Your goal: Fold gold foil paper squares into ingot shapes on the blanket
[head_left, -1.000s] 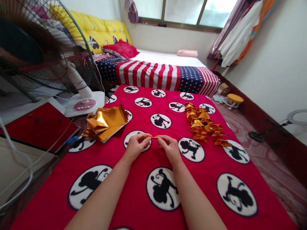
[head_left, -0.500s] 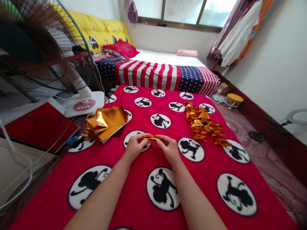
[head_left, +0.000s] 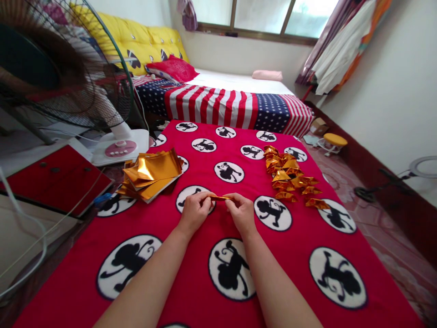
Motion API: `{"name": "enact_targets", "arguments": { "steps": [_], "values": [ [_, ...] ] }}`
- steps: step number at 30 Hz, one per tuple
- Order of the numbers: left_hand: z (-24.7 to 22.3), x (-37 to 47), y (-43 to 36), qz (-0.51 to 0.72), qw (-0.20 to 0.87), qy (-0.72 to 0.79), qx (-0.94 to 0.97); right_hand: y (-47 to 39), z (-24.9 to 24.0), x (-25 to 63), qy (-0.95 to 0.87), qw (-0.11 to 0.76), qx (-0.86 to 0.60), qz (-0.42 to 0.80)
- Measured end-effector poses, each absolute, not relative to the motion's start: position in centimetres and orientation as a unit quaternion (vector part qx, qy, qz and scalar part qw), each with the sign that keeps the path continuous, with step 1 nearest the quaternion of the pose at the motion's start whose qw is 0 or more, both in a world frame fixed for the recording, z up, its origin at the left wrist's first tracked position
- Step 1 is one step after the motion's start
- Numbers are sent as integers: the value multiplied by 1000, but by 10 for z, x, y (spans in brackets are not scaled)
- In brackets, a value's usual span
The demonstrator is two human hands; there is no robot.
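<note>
Between my two hands, just above the red cloth [head_left: 191, 282] with its monkey circles, is a narrow folded strip of gold foil paper [head_left: 221, 198]. My left hand [head_left: 197, 210] pinches its left end, and my right hand [head_left: 241, 212] pinches the right end between thumb and fingers. To the left lies a loose stack of gold foil sheets [head_left: 153, 171]. Folded gold paper ingots [head_left: 282, 175], several of them, are grouped on the cloth to the right.
An electric fan [head_left: 118, 136] stands close on the left, beside a red panel [head_left: 54, 177]. Beyond the cloth is a bed with a star-and-stripe cover [head_left: 211, 107]. A yellow stool [head_left: 335, 139] sits on the floor at the right.
My left fingers have curled in and shifted slightly on the foil strip, covering more of its left end. My right hand is nearly still. The stack and the ingots have not moved.
</note>
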State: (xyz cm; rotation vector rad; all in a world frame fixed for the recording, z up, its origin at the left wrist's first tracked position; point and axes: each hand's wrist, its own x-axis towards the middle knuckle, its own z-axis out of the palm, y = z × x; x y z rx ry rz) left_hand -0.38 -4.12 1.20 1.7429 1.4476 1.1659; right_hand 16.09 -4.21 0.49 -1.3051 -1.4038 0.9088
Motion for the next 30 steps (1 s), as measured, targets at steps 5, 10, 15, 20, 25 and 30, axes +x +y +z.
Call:
{"name": "enact_targets", "arguments": {
  "steps": [5,10,15,20,25,30],
  "values": [
    [11,-3,-41,422,226,563,674,-42,6,159,-569,482,-561,360],
    [12,-3,-43,408,204,557,694,-42,9,155,-566,485,-576,335],
    [17,-2,-46,376,173,606,679,-42,7,155,-568,484,-580,326],
    [24,1,-49,247,91,701,663,-43,7,159,-572,482,-575,333],
    [27,4,-50,174,55,698,692,-43,6,158,-591,462,-579,319],
    [28,2,-49,164,57,679,713,-43,8,158,-615,442,-589,283]
  ]
}}
